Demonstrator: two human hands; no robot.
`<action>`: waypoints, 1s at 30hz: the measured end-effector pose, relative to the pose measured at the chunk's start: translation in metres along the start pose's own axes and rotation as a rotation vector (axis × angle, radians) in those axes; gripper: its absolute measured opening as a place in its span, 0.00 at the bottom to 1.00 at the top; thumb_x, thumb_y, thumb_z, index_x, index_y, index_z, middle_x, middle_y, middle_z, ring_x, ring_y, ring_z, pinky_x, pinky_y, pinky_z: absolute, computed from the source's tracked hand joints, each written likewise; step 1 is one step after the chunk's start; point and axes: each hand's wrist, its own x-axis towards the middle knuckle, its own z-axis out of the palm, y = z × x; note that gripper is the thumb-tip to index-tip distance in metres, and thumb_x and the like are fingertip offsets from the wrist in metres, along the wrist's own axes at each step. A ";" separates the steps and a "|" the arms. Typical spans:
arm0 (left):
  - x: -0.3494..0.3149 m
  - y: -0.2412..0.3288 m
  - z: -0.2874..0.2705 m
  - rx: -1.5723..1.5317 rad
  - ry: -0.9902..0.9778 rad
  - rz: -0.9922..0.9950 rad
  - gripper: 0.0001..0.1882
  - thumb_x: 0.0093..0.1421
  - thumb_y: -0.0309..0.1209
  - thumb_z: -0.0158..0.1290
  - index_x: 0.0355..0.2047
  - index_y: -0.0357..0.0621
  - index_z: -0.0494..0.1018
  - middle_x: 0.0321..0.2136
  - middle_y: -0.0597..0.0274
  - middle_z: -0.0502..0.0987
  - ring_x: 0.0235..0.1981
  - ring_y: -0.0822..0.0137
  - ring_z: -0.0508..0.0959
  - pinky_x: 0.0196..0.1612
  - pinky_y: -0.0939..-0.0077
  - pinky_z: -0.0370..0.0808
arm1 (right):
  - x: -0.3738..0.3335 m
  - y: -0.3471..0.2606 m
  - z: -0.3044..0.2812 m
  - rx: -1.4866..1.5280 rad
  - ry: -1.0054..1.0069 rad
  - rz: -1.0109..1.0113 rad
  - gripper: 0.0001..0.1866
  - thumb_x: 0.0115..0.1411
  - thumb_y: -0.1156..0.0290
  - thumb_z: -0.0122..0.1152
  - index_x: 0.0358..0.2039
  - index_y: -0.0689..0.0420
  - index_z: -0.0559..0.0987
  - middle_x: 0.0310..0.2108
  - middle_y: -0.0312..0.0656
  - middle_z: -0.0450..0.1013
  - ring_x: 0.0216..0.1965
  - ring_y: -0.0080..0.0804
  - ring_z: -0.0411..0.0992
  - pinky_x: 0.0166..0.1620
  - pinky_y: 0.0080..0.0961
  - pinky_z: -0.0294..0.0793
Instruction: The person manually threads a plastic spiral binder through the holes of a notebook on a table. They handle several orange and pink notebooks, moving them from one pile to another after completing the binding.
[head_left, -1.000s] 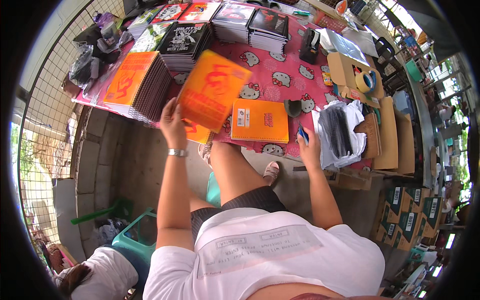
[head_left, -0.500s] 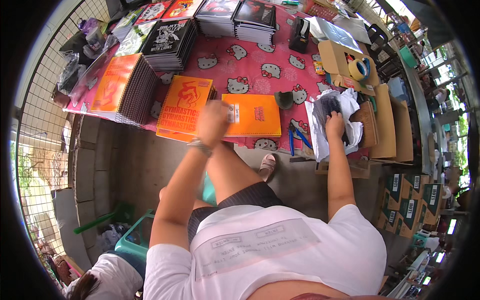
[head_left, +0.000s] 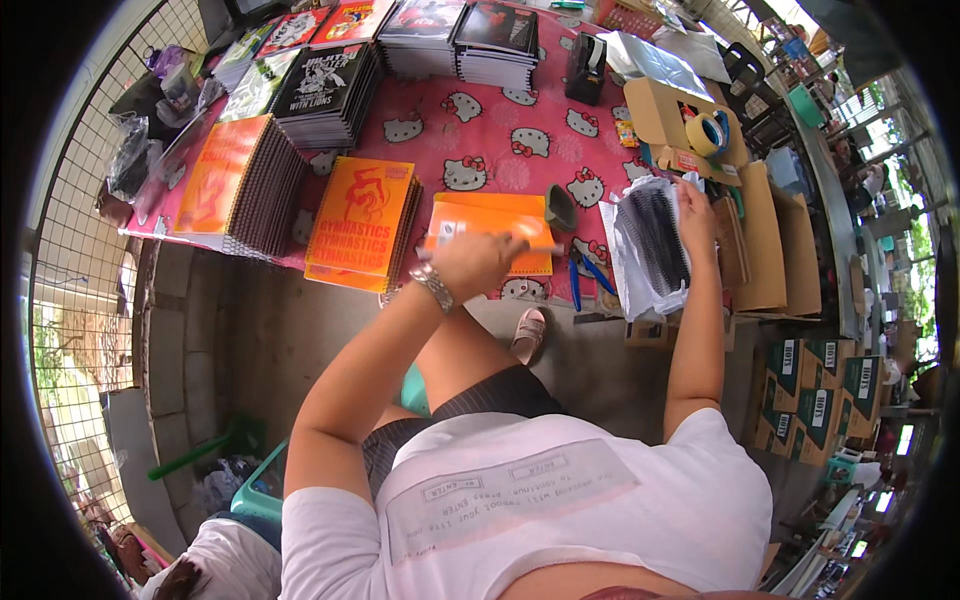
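My left hand [head_left: 482,258], wearing a metal wristwatch, lies blurred over the near edge of a flat orange notebook [head_left: 500,212] on the pink cat-print tablecloth [head_left: 500,140]. I cannot tell whether its fingers grip the cover. To its left sits a stack of orange spiral notebooks [head_left: 360,225]. My right hand [head_left: 695,200] holds the top edge of a clear plastic bag of black spiral bindings [head_left: 648,245] at the table's right end.
More stacks stand behind: an orange one [head_left: 232,180] at the left and black-covered ones [head_left: 325,90]. A small dark cup [head_left: 560,210] and blue scissors [head_left: 582,278] lie between my hands. Farther back are a black tape dispenser [head_left: 585,65] and a cardboard box with a tape roll [head_left: 705,130].
My left hand put an orange notebook down on the stack, then moved right to the flat orange notebook. My right hand went from the table edge up onto the plastic bag.
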 end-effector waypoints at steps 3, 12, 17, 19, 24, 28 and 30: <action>0.011 -0.009 -0.011 0.064 0.293 -0.096 0.12 0.57 0.30 0.55 0.43 0.49 0.71 0.34 0.62 0.76 0.41 0.57 0.78 0.43 0.59 0.73 | -0.032 -0.063 0.024 0.473 -0.321 -0.021 0.12 0.68 0.69 0.55 0.49 0.58 0.80 0.44 0.43 0.78 0.46 0.29 0.75 0.50 0.27 0.73; 0.029 -0.008 0.001 0.074 0.666 -0.067 0.13 0.56 0.43 0.61 0.33 0.50 0.72 0.29 0.65 0.75 0.38 0.61 0.75 0.49 0.59 0.65 | -0.081 -0.130 0.062 0.670 -0.227 -0.173 0.09 0.65 0.72 0.60 0.44 0.59 0.81 0.35 0.38 0.75 0.36 0.26 0.73 0.41 0.23 0.72; 0.033 -0.015 0.000 0.043 0.674 -0.038 0.17 0.55 0.48 0.63 0.26 0.52 0.72 0.27 0.70 0.75 0.36 0.64 0.74 0.47 0.61 0.64 | -0.079 -0.138 0.056 0.716 -0.173 -0.143 0.08 0.62 0.76 0.63 0.42 0.57 0.82 0.36 0.39 0.77 0.37 0.30 0.74 0.42 0.26 0.75; 0.033 -0.017 0.000 0.068 0.702 -0.008 0.16 0.55 0.48 0.63 0.26 0.53 0.72 0.27 0.71 0.74 0.35 0.65 0.74 0.46 0.62 0.64 | -0.081 -0.142 0.053 0.557 -0.134 -0.225 0.09 0.58 0.80 0.64 0.41 0.57 0.81 0.38 0.40 0.79 0.39 0.33 0.75 0.43 0.27 0.76; 0.033 -0.017 0.000 0.052 0.699 0.014 0.15 0.55 0.47 0.62 0.26 0.54 0.72 0.26 0.72 0.74 0.35 0.65 0.74 0.46 0.62 0.63 | -0.088 -0.148 0.055 0.538 -0.042 -0.269 0.10 0.55 0.83 0.65 0.37 0.57 0.80 0.38 0.40 0.80 0.41 0.36 0.74 0.43 0.29 0.76; 0.035 -0.018 -0.001 0.068 0.697 0.028 0.16 0.55 0.48 0.62 0.26 0.53 0.72 0.26 0.71 0.75 0.36 0.65 0.74 0.47 0.60 0.64 | -0.092 -0.143 0.058 0.514 0.022 -0.317 0.09 0.53 0.84 0.66 0.33 0.57 0.79 0.37 0.40 0.81 0.41 0.36 0.74 0.44 0.30 0.75; 0.038 -0.018 0.000 0.070 0.706 0.043 0.16 0.55 0.48 0.62 0.26 0.53 0.73 0.27 0.71 0.75 0.36 0.65 0.75 0.48 0.60 0.64 | -0.092 -0.145 0.066 0.530 0.078 -0.250 0.10 0.52 0.84 0.66 0.33 0.57 0.79 0.37 0.40 0.81 0.41 0.36 0.74 0.44 0.30 0.75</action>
